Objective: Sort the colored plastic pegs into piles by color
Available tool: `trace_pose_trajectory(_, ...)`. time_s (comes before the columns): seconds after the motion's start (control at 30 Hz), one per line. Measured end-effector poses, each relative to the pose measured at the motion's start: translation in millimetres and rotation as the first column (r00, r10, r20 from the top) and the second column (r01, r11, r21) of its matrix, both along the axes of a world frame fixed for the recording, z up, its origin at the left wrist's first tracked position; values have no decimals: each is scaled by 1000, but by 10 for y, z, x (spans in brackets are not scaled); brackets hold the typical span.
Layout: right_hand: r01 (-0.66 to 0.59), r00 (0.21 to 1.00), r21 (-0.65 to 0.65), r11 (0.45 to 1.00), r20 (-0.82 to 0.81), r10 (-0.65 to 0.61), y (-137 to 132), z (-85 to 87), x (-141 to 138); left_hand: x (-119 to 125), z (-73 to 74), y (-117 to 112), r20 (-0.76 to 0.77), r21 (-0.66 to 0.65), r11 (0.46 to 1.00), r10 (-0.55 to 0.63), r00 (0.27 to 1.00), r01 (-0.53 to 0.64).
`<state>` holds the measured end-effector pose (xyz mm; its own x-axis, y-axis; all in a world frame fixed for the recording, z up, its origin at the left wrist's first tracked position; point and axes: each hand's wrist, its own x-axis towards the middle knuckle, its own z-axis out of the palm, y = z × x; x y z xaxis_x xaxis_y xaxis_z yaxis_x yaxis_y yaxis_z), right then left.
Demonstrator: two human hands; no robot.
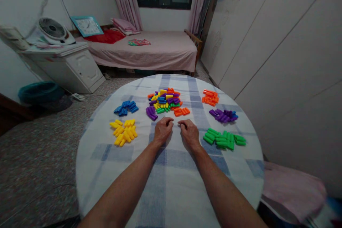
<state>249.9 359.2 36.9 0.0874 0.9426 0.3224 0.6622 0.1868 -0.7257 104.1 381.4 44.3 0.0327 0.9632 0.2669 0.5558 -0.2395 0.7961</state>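
My left hand (163, 131) and my right hand (189, 134) rest side by side on a blue-checked white tablecloth (107, 165), fingers curled, nothing visible in them. Just beyond them lies a mixed heap of short plastic pegs (164, 100). Nearest that heap are a small purple bunch (151, 113) and a small orange bunch (182, 111). Yellow pegs (123, 132) lie left of my left hand, with blue pegs (125, 107) beyond them. Green pegs (223, 139) lie right of my right hand, with purple pegs (223, 115) and orange pegs (210, 97) beyond them.
The round table's edge (88, 128) curves around the cloth. Beyond it stand a pink-covered bed (160, 51) and a white cabinet (72, 67) with a fan (50, 32). White wardrobe doors (280, 42) rise to the right; a teal basin (40, 92) sits on the carpeted floor.
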Motion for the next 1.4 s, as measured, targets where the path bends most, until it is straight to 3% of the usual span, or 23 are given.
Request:
trace_pose_trajectory(0.43,27,1000,-16,1000,-4,-27,0,-1,-25,-32,-54,13,-26,-5,1000,-24,999,24)
trace_pose_trajectory(1.27,22,1000,-26,999,2,-22,7,14,-13,-3,-4,-12,-50,-5,1000,-18,999,18)
trace_pose_trajectory(1.4,14,1000,-25,1000,1,-14,2,17,-5,-25,25,8,-14,54,999,8,1000,-7)
